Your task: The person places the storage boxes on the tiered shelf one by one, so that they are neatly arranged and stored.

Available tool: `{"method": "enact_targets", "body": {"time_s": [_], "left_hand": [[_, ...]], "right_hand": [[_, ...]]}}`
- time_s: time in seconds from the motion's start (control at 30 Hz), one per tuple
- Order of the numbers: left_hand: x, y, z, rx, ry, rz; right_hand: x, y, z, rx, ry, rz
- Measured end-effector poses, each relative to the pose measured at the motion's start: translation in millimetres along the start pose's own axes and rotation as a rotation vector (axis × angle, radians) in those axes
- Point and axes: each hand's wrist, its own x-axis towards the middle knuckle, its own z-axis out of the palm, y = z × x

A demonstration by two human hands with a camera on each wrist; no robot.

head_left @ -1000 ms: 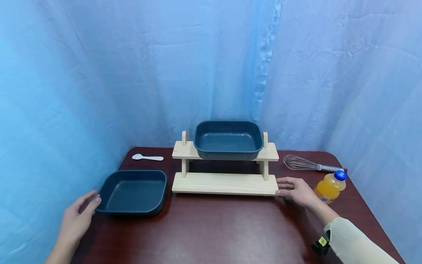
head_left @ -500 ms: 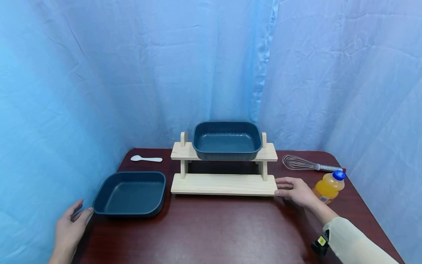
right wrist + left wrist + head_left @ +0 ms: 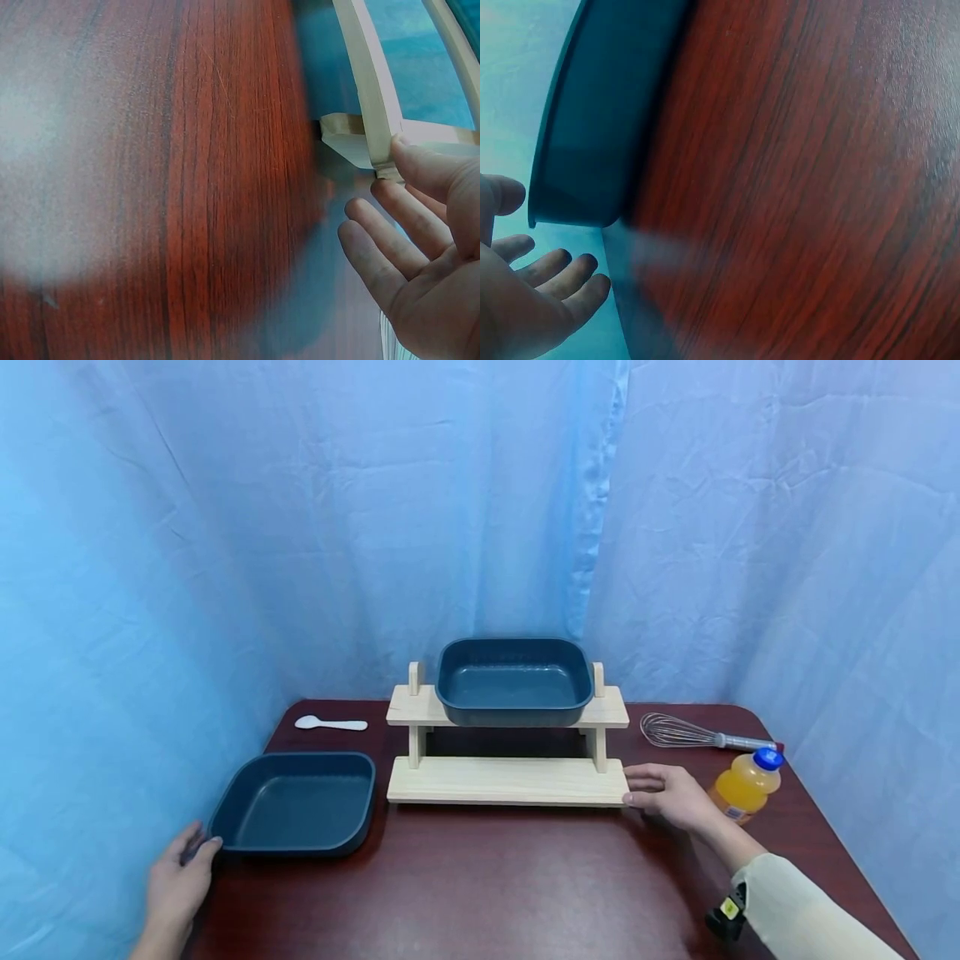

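A dark blue rectangular pan (image 3: 296, 814) lies on the table at the left. My left hand (image 3: 178, 881) is beside its near left corner, thumb tip right at the rim and fingers loosely spread, as the left wrist view shows around the pan wall (image 3: 592, 135). A two-tier wooden stand (image 3: 506, 781) stands in the middle, bearing a second dark blue pan (image 3: 517, 689) on its upper board. My right hand (image 3: 675, 797) holds the right end of the lower board; in the right wrist view my thumb and forefinger meet the stand's corner (image 3: 382, 112) while the other fingers extend.
A white spoon (image 3: 330, 723) lies behind the left pan. At the right, a wire whisk (image 3: 682, 732) lies behind a bottle of orange drink (image 3: 742, 785) with a blue cap, close to my right hand. Pale blue curtains (image 3: 517, 510) enclose the dark red table (image 3: 480, 893).
My left hand draws away from the left pan, then comes back close to its near left corner. The right hand stays at the stand. The whole view shifts slightly.
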Motion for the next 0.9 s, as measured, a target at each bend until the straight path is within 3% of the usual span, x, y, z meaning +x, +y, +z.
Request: {"method": "enact_targets", "body": {"time_s": [0.13,0.27,0.5,0.73,0.9], "left_hand": [[1.0,-0.3,6.1,-0.004,0.032,0.014],[1.8,0.7,6.6,-0.021,0.019,0.005],[3.7,2.2,-2.6,-0.033,-0.074,-0.044],[4.9,4.3,-10.0,0.052,-0.207,-0.096],[2.5,4.3,-12.0,0.031,-0.246,-0.084]], "right_hand": [[0.7,1.0,0.6,0.006,-0.004,-0.001],[0.6,1.0,0.6,0.009,-0.006,0.005],[-0.7,-1.9,-0.7,-0.011,-0.01,0.013],[0.1,-1.2,-2.3,-0.02,-0.013,0.002],[0.9,-0.1,-2.4,-0.014,-0.014,-0.006]]}}
